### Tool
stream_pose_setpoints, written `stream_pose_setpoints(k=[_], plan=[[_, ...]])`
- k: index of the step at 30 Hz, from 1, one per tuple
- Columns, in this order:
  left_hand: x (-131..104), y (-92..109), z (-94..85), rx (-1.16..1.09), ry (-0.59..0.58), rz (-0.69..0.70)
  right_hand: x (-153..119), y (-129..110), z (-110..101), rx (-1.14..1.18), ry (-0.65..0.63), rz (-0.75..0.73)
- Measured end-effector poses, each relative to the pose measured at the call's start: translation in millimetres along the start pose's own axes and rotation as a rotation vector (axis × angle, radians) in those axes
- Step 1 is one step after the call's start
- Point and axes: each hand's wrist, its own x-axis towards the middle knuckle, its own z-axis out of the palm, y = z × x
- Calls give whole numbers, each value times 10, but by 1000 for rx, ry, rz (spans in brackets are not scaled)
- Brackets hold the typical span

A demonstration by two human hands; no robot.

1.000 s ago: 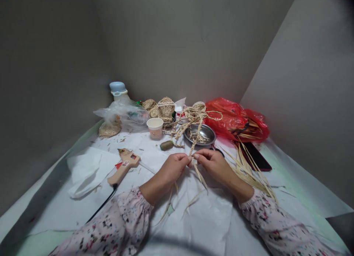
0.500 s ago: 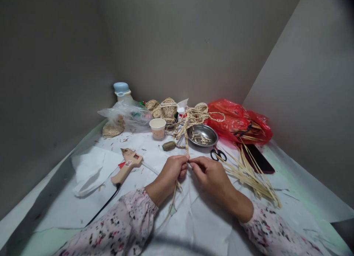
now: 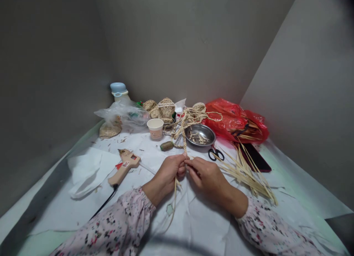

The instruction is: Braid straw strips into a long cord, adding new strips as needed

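Observation:
A braided straw cord (image 3: 185,142) runs down from a tangled heap of braid to the fingers of both hands. My left hand (image 3: 172,171) is closed, pinching the cord's lower end between thumb and forefinger. Loose straw strands (image 3: 174,202) hang below that hand toward the table. My right hand (image 3: 206,175) is closed too, its fingertips meeting the left ones at the end of the braid. What exactly sits between the right fingertips is mostly hidden, though straw strands come out of the braid there.
Left lies a glue gun (image 3: 124,168) with its cord. Behind are a paper cup (image 3: 155,130), a thread spool (image 3: 167,146), a metal bowl (image 3: 210,141) with straw scraps and a red plastic bag (image 3: 226,117). At right lie scissors (image 3: 216,155), straw strips (image 3: 251,176) and a dark phone-like slab (image 3: 258,160).
The whole view has shifted slightly, so everything sits a little further left. Both hands stay together at the braid's end, with the hanging strands swung a little.

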Motion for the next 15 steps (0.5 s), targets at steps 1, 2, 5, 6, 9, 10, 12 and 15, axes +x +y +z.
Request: stream_pose_setpoints(k=[1,2,5,6,9,10,12,15], plan=[[6,-4,-7,-9,-12,-2,3,10,-10,18,-1,0],[13,-7,-15,-21,-24,-6,5,18,-19,33,-2,0],[37,-7,-45,-57,-45,-20,11,36,-27,70,1,11],[43,-4,-54,-65,-49,-26,13,40,-24,83,4,23],[51,11,-64,-76,-62,-44,18,38,-13,132,8,76],[48,17,-61,-72,-66,-46,20,30,-14,151,4,89],[36,28,-45,-45,-66,-34,24,5,-32,182,-5,106],[2,44,-13,47,-44,15,35,-23,-88,182,72,152]])
